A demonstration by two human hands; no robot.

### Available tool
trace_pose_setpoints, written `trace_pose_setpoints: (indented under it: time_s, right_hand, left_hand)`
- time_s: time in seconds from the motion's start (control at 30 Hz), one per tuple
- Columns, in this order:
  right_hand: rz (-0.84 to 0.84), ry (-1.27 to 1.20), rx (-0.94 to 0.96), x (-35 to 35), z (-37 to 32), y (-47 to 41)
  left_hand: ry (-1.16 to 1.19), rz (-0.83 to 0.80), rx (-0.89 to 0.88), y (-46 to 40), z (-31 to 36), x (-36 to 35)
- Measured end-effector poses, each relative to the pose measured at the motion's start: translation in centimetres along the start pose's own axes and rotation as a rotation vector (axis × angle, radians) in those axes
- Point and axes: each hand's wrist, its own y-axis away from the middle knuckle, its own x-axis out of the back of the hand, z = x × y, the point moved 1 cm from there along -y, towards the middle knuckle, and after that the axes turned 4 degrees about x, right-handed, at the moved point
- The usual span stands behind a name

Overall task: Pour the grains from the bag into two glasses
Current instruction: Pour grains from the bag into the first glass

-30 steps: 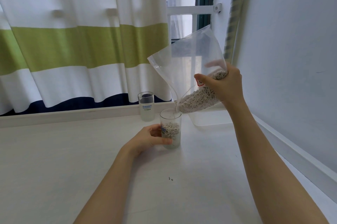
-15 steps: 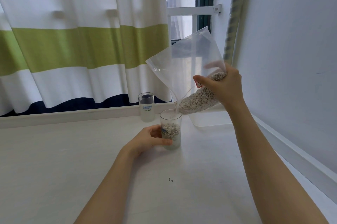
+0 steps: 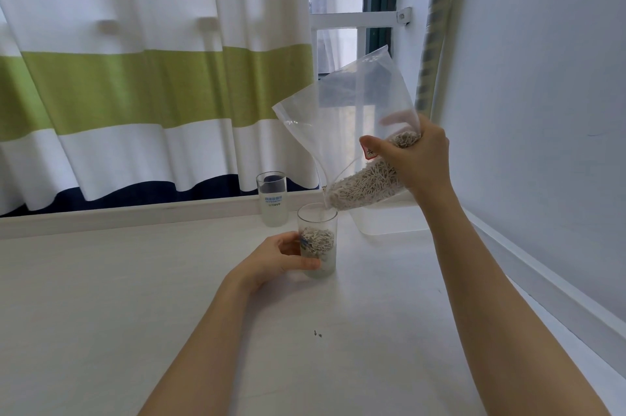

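Above the near glass (image 3: 318, 243), which the left hand (image 3: 276, 258) grips, the raised right hand (image 3: 418, 161) clutches the tilted bag (image 3: 349, 117).

Soft, even daylight; wide-angle view, mostly sharp.

Light enters through the window gap (image 3: 338, 39) at 12 o'clock, where the panes are blown out to near white, and filters through the striped curtain (image 3: 152, 77) from 9 to 12 o'clock. The pale worktop (image 3: 135, 297) is evenly lit, with only faint, diffuse shadows beside the near glass (image 3: 318, 239) and under the forearms. The clear bag (image 3: 352, 117) glows milky against the backlight, with thin bright glints along its folds. The wall (image 3: 542, 110) at 3 o'clock reads cool blue-grey. Straight lines bow toward the edges. Slight softness shows at the frame corners and on the upper right pole (image 3: 437, 26).
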Motion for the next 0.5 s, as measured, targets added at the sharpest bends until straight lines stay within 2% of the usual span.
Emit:
trace_pose_setpoints:
  time_s: [0.5]
  right_hand:
    - [-0.011, -0.002, -0.004, -0.02, -0.04, -0.07]
  left_hand:
    - [0.006, 0.014, 0.000, -0.10, -0.11, 0.09]
